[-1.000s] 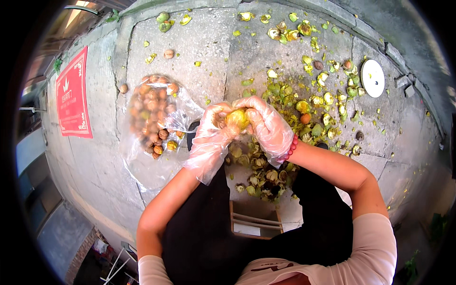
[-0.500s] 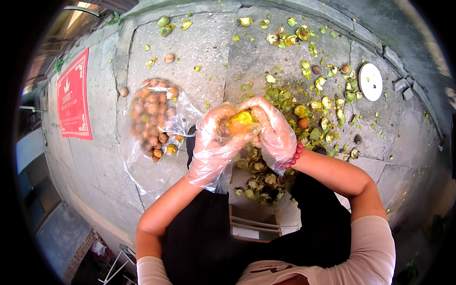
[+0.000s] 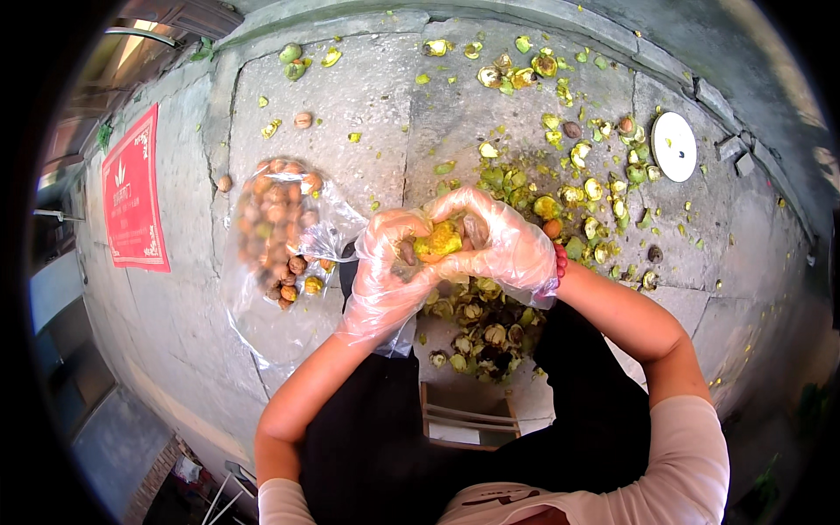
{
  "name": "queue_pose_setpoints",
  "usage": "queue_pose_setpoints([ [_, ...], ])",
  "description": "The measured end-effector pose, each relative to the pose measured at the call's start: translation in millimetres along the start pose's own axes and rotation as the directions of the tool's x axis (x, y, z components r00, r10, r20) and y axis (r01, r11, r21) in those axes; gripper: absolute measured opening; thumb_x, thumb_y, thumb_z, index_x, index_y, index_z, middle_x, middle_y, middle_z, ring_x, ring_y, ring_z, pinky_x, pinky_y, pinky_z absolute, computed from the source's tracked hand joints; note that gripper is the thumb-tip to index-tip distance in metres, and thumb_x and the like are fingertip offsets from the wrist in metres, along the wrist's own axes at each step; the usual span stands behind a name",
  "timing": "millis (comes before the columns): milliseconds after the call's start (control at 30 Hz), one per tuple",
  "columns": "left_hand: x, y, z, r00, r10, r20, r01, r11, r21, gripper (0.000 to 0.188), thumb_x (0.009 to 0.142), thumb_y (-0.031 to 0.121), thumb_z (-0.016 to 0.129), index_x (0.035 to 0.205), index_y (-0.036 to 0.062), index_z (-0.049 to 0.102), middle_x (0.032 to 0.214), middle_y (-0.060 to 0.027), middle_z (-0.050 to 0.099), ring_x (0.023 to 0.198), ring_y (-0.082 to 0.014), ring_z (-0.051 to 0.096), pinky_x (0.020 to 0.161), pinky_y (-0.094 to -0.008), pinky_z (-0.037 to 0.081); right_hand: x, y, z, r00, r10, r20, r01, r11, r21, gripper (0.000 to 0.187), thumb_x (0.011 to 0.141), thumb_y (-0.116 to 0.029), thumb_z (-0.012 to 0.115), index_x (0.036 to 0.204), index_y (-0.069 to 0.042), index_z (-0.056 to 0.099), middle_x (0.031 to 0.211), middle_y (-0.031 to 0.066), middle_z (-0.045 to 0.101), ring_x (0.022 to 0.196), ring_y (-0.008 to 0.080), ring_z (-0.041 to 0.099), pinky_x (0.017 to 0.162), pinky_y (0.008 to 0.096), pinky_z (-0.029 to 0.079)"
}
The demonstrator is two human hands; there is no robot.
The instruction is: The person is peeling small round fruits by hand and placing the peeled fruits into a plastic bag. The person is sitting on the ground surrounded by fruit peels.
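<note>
Between both hands I grip a walnut [image 3: 439, 241] with yellow-green husk on it. My left hand [image 3: 391, 267], in a clear plastic glove, curls round its left side. On the other side my right hand [image 3: 499, 245], gloved the same way and with a red bead bracelet at the wrist, closes on it with thumb and fingers. Left of my hands lies a clear plastic bag [image 3: 337, 219] holding many brown walnuts [image 3: 278, 210]. Under my hands a heap of husk pieces [image 3: 477, 328] lies on the ground between my legs.
Husk scraps [image 3: 582, 197] are strewn over the concrete to the right, with a few walnuts among them. A white round lid or plate [image 3: 674, 147] lies at the far right. A red mat [image 3: 136, 188] is at the left. Green-husked walnuts [image 3: 293, 61] lie far off.
My right hand has turned, its fingers and wrist now more to the right. The husked walnut has shifted slightly down and left between my hands. The whole view has tilted a little.
</note>
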State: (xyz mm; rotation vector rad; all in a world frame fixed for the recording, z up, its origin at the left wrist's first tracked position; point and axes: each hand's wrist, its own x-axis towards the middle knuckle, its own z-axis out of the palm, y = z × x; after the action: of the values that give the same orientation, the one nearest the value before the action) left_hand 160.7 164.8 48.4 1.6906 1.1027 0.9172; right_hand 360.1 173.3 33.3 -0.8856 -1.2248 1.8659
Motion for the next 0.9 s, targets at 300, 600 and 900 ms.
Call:
queue_pose_setpoints([
  [300, -5, 1, -1, 0.975, -0.073, 0.207, 0.115, 0.974, -0.195, 0.047, 0.075, 0.002, 0.079, 0.114, 0.0076, 0.053, 0.115, -0.0081, 0.051, 0.103, -0.0194, 0.053, 0.086, -0.032, 0.047, -11, -5, -18, 0.994, -0.007, 0.113, 0.021, 0.992, -0.125, 0.048, 0.071, -0.01, 0.087, 0.102, -0.009, 0.05, 0.1, -0.0004, 0.05, 0.088, 0.0096, 0.051, 0.075, 0.0277, 0.048],
  [600, -10, -9, 1, 0.892, -0.286, 0.351, 0.438, 0.744, -0.505, 0.049, 0.085, 0.007, 0.071, 0.127, 0.008, 0.046, 0.124, -0.0051, 0.048, 0.117, -0.0176, 0.05, 0.099, -0.034, 0.043, -6, -21, -16, 0.997, 0.045, 0.067, -0.021, 0.944, -0.328, 0.038, 0.073, -0.014, 0.084, 0.094, -0.009, 0.053, 0.093, 0.0031, 0.048, 0.077, 0.0137, 0.052, 0.067, 0.0297, 0.045],
  [900, -12, -8, 7, 0.856, -0.367, 0.365, 0.489, 0.803, -0.34, 0.037, 0.094, 0.026, 0.064, 0.12, 0.0081, 0.046, 0.117, -0.0041, 0.049, 0.108, -0.014, 0.05, 0.095, -0.0291, 0.04, -13, 1, -7, 1.0, 0.019, -0.012, -0.021, 0.971, -0.236, 0.042, 0.07, -0.02, 0.086, 0.084, -0.007, 0.048, 0.081, 0.0029, 0.048, 0.073, 0.0154, 0.048, 0.066, 0.0322, 0.043],
])
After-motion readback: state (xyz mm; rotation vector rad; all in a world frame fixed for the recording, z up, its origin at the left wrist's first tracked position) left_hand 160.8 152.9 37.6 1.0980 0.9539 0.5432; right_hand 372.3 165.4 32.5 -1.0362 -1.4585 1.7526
